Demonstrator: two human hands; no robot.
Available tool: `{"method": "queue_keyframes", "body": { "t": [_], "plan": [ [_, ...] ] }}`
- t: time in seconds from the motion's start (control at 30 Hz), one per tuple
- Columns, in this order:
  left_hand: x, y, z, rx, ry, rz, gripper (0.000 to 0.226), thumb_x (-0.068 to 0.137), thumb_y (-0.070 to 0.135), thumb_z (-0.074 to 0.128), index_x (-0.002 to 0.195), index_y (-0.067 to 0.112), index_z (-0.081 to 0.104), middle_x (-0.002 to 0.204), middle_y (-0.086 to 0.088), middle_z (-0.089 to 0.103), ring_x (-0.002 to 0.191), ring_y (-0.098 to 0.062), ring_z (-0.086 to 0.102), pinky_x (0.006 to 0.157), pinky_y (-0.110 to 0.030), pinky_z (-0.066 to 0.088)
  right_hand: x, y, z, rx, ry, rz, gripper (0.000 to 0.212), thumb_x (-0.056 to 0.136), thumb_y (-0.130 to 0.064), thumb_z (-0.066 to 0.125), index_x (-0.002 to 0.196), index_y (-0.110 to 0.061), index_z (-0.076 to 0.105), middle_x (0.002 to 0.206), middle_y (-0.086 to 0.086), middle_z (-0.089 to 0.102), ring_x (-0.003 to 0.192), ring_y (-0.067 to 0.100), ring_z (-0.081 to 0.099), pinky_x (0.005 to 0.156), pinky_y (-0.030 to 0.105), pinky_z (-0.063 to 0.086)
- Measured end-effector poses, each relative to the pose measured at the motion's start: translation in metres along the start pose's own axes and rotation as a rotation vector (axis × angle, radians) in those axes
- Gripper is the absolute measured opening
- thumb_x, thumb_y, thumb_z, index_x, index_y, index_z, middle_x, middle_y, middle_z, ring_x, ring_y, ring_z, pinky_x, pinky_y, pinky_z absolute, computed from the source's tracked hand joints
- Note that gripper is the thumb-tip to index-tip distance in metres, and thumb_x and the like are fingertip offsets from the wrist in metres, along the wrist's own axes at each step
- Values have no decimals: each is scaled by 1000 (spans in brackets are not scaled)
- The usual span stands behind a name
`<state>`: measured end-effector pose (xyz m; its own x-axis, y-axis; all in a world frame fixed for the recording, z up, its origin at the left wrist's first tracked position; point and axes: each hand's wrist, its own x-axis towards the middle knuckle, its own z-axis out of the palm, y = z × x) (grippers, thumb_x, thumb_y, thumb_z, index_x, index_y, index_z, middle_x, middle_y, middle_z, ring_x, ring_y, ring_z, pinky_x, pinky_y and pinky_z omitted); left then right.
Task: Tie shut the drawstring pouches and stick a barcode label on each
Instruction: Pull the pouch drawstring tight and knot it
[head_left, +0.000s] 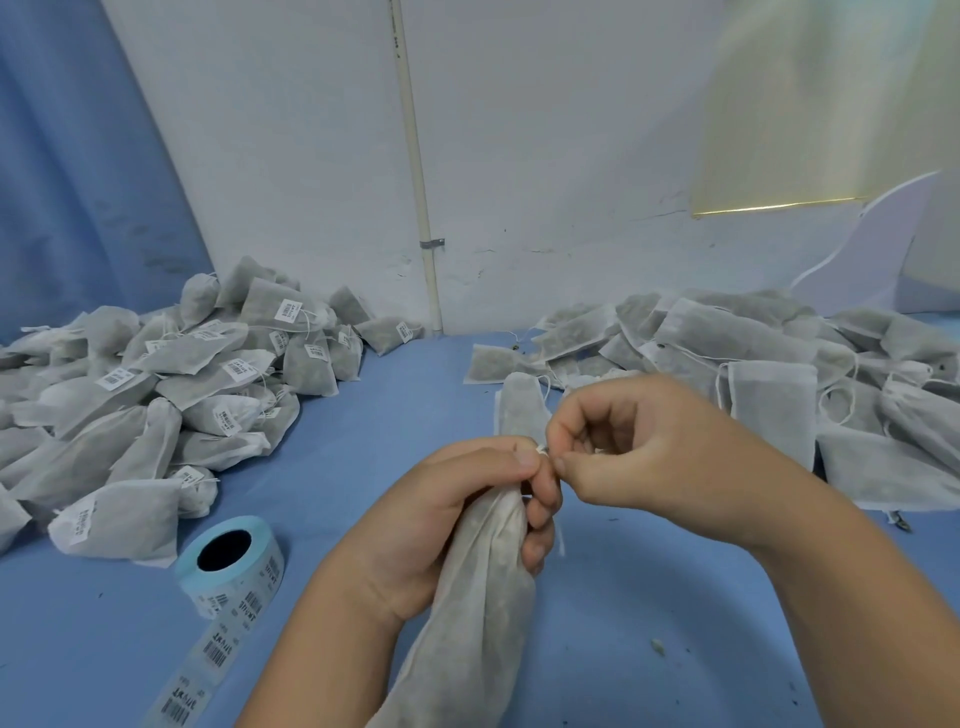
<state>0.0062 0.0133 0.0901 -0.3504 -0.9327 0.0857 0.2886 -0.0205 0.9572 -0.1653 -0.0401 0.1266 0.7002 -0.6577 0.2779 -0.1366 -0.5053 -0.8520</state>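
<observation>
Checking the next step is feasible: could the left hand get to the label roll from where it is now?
Probably yes. The label roll lies on the blue table just left of the left hand, with nothing between them. But that hand grips the pouch, so it must let go first.

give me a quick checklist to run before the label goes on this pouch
1. Left hand grips the gathered neck of the pouch: ok
2. Right hand pinches the drawstring at the neck: ok
3. Tie finished: cannot tell, hidden between the hands
4. Barcode label on this pouch: not ok, none on the side shown
5. Label roll lies beside the left forearm, strip unrolled: ok
</observation>
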Motion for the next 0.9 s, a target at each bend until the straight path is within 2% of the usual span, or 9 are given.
{"method": "queue_keyframes", "body": {
  "t": [0.17,0.33,0.47,0.6,0.73,0.9],
  "plan": [
    [-3,4,-2,65,-4,-8,18,77,24,61,68,10,67,63,-4,55,52,-18,55,54,-28,46,0,2,1,23,-21,8,6,68,-19,62,63,-21,65,57,-9,52,54,6,42,52,17,37],
    [-3,5,1,-13,-68,7,19,81,23,57,70,11,66,64,-2,55,53,-16,56,54,-27,46,0,2,1,64,-14,-12,9,72,-13,64,67,-19,67,61,-5,57,59,10,47,54,18,39],
    [-4,6,1,-32,-68,4,19,82,23,56,70,12,66,63,-2,54,53,-16,55,55,-27,45,-2,-2,1,71,6,-31,6,69,-14,64,66,-18,67,57,-9,56,56,7,47,52,15,39],
    [-4,7,2,-9,-51,4,19,81,22,57,69,11,66,62,-3,54,53,-17,55,54,-27,45,-1,-3,0,40,17,-34,20,76,-3,67,65,-18,67,57,-10,56,56,7,48,53,16,39],
    [-6,9,3,67,-17,14,18,79,23,59,67,11,66,61,-3,55,52,-18,55,54,-28,46,-1,-4,2,24,23,-24,7,68,-15,64,64,-20,66,56,-11,55,55,7,47,52,16,39],
    [-9,13,2,156,12,-8,18,77,26,61,66,12,67,62,-2,56,54,-18,56,56,-27,48,-1,-2,4,29,-26,10,5,65,-18,61,63,-21,64,55,-10,53,50,4,42,49,16,36]
  ]
}}
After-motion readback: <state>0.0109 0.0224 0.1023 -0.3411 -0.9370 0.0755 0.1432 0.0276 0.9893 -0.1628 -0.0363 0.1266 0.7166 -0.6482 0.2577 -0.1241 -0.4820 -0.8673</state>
